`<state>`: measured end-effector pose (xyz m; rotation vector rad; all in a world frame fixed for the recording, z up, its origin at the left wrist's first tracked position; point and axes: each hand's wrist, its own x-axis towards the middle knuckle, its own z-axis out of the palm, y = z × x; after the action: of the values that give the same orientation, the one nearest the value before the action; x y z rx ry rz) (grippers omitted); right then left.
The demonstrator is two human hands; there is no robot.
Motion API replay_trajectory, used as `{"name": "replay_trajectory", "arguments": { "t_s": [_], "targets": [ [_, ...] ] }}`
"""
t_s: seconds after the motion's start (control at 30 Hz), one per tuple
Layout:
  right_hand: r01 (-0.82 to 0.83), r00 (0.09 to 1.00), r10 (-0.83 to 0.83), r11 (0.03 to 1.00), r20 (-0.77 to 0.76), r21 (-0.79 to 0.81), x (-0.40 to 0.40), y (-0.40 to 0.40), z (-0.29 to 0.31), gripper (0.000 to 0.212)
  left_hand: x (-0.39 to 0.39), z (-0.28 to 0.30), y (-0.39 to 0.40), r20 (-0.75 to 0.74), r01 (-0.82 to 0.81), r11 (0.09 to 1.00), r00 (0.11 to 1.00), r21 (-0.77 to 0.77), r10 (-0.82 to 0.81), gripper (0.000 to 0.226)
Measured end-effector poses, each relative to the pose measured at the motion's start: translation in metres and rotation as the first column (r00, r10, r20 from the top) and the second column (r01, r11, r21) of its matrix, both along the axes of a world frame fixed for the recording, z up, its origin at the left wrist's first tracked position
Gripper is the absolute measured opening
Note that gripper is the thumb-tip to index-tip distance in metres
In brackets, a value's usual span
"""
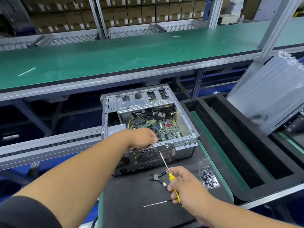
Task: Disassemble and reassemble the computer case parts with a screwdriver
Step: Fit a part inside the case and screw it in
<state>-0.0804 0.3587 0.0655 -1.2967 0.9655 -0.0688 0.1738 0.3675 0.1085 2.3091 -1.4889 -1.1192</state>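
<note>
An open grey computer case [184, 122] lies on a black mat, its motherboard [166, 129] and cables exposed. My left hand [143, 137] reaches inside over the near rear wall, fingers curled around a dark round fan part [155, 130]. My right hand [185, 183] grips a yellow-handled screwdriver [171, 176]. Its thin shaft [163, 160] points up and left, with the tip on the case's rear panel just right of the round fan grille [147, 155].
Black cutters [157, 177] lie on the mat beside the case. A clear plastic tray of dark screws [208, 179] sits to the right. A thin metal rod [154, 204] lies near the mat's front. Black foam trays [238, 145] and a bagged case [269, 99] stand at right.
</note>
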Motion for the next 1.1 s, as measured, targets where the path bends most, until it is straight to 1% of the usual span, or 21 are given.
{"name": "replay_trajectory", "arguments": {
  "t_s": [0.07, 0.13, 0.2, 0.33, 0.47, 0.6, 0.67, 0.73, 0.8, 0.9, 0.93, 1.0, 1.03, 1.1],
  "targets": [
    [0.002, 1.000, -0.002, 1.000, 0.002, 0.003, -0.001, 0.001, -0.001, 0.041, 0.003, 0.005, 0.004, 0.079, 0.054, 0.997, 0.995, 0.049, -0.058, 0.041],
    [0.001, 1.000, -0.001, 1.000, 0.001, -0.003, -0.001, 0.001, -0.001, 0.041, 0.005, 0.005, 0.008, 0.096, 0.049, 0.998, 0.994, 0.049, -0.054, 0.040],
    [0.000, 1.000, 0.000, 1.000, -0.001, -0.013, -0.001, 0.002, -0.001, 0.040, 0.002, 0.000, 0.010, 0.084, 0.021, 1.000, 0.996, 0.019, -0.022, 0.040],
    [0.015, 1.000, -0.015, 1.000, 0.016, -0.002, 0.002, 0.004, 0.001, 0.038, -0.010, -0.009, 0.010, 0.110, -0.131, 0.989, 0.984, -0.064, 0.138, 0.037],
    [0.027, 0.999, -0.027, 1.000, 0.039, 0.002, 0.006, 0.006, 0.006, 0.035, -0.017, -0.014, 0.012, 0.173, -0.141, 0.985, 0.972, -0.099, 0.157, 0.041],
    [0.038, 0.998, -0.039, 0.999, 0.042, 0.014, 0.010, 0.006, 0.010, 0.036, -0.019, -0.010, 0.014, 0.221, -0.012, 0.997, 0.975, -0.073, 0.028, 0.039],
    [0.039, 0.998, -0.040, 0.999, 0.040, 0.021, 0.011, 0.007, 0.011, 0.036, -0.019, -0.008, 0.015, 0.221, -0.028, 0.996, 0.974, -0.079, 0.045, 0.039],
    [0.036, 0.999, -0.037, 0.999, 0.035, 0.019, 0.010, 0.007, 0.011, 0.036, -0.019, -0.007, 0.016, 0.252, 0.003, 0.997, 0.967, -0.075, 0.016, 0.038],
    [0.037, 0.999, -0.038, 0.999, 0.033, 0.020, 0.010, 0.006, 0.010, 0.035, -0.016, -0.007, 0.017, 0.266, 0.092, 0.994, 0.961, -0.051, -0.075, 0.035],
    [0.050, 0.998, -0.051, 0.998, 0.044, 0.037, 0.010, 0.005, 0.010, 0.036, -0.007, -0.007, 0.021, 0.241, 0.176, 0.984, 0.955, -0.003, -0.170, 0.030],
    [0.052, 0.997, -0.054, 0.998, 0.048, 0.042, 0.010, 0.005, 0.010, 0.036, -0.005, -0.009, 0.021, 0.271, 0.209, 0.978, 0.940, 0.015, -0.205, 0.028],
    [0.053, 0.997, -0.055, 0.998, 0.053, 0.041, 0.010, 0.004, 0.010, 0.038, -0.005, -0.018, 0.022, 0.398, 0.279, 0.959, 0.876, 0.043, -0.273, 0.029],
    [0.050, 0.997, -0.052, 0.998, 0.055, 0.036, 0.010, 0.004, 0.010, 0.039, -0.006, -0.022, 0.021, 0.446, 0.291, 0.956, 0.851, 0.039, -0.277, 0.033],
    [0.045, 0.997, -0.047, 0.998, 0.055, 0.041, 0.011, 0.003, 0.011, 0.038, -0.006, -0.029, 0.020, 0.477, 0.284, 0.959, 0.842, 0.010, -0.254, 0.038]
  ]
}}
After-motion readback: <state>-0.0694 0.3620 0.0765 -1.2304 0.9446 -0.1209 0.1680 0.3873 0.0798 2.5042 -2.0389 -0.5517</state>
